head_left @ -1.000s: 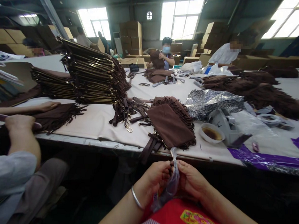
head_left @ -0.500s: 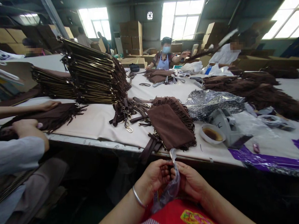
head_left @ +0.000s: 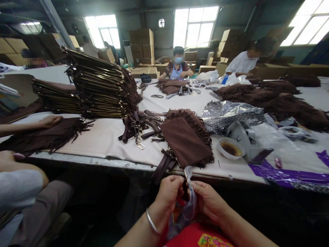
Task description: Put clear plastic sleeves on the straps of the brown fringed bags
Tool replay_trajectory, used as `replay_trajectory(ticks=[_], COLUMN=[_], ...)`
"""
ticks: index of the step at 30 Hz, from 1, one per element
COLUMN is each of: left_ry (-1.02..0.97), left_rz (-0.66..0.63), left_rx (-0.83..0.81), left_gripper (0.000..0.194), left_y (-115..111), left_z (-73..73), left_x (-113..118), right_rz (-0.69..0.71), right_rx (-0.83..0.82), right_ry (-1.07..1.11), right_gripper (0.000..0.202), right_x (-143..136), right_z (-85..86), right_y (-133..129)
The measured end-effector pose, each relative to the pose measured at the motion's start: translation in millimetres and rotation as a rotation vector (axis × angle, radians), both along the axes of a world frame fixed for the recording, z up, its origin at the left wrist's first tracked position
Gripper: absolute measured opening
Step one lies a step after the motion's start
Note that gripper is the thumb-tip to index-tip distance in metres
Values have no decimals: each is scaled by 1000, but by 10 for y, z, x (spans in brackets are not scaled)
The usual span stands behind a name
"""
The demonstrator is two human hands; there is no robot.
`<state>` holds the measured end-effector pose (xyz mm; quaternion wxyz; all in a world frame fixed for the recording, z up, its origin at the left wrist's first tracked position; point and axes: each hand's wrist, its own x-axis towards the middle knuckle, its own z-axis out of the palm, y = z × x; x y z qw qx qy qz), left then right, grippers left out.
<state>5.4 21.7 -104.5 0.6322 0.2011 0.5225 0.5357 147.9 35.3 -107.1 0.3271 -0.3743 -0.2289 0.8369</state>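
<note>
A twisted strip of clear plastic (head_left: 191, 198) hangs between my hands, just in front of the table edge. My left hand (head_left: 170, 190), below a silver bangle, has its fingers curled in at the left side of the plastic; what its fingertips hold is too small to tell. On the other side, my right hand (head_left: 207, 197) pinches the plastic. Beyond them a flat brown pouch (head_left: 185, 140) lies on fringed brown pieces, with dark straps (head_left: 164, 165) at its lower left.
Stacked brown pouches with metal zips (head_left: 98, 86) rise at the left, beside a co-worker's hand (head_left: 49, 121). Straps with clasps (head_left: 137, 128) lie mid-table. A bowl of brown liquid (head_left: 231, 148), a tape dispenser (head_left: 246, 140) and purple plastic (head_left: 287, 175) are at the right.
My left hand's fingers have curled in more beside the plastic. The co-worker's near arm at the left has drawn back, and the person across the table has lowered a raised hand.
</note>
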Motion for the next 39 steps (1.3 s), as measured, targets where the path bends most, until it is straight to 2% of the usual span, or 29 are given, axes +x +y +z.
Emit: replay_trajectory(ticks=[6, 13, 16, 19, 21, 22, 25, 26, 28, 31, 35, 39], left_ry=[386, 683, 856, 937, 849, 762, 442, 332, 133, -86, -153, 46], left_rz=[44, 16, 15, -116, -205, -195, -21, -4, -73, -185, -179, -111], left_rx=[19, 99, 202, 380, 426, 390, 142, 70, -2, -4, -35, -34], left_gripper=[17, 16, 16, 24, 30, 31, 29, 29, 31, 34, 27, 21], left_y=[-68, -109, -122, -134, -126, -116, -82, -75, -74, -73, -18, 50], left_z=[122, 279, 318, 348, 333, 309, 196, 159, 110, 111, 164, 118], left_x=[10, 95, 118, 88, 43, 18, -40, -46, -35, 27, 111, 152], right_rz=[-55, 8, 24, 27, 22, 24, 42, 48, 47, 53, 118, 266], right_rx=[123, 483, 694, 788, 756, 719, 588, 553, 487, 394, 451, 594], right_ry=[-244, -676, -857, -873, -792, -740, -588, -547, -505, -529, -534, -625], right_gripper=[34, 30, 24, 23, 26, 28, 34, 35, 37, 40, 31, 25], right_x=[-13, -69, -79, -66, -56, -53, -50, -50, -51, -56, -62, -37], right_z=[21, 99, 179, 209, 199, 190, 165, 156, 135, 115, 142, 133], right_y=[-12, 35, 39, 31, 23, 20, 14, 14, 13, 4, -37, -101])
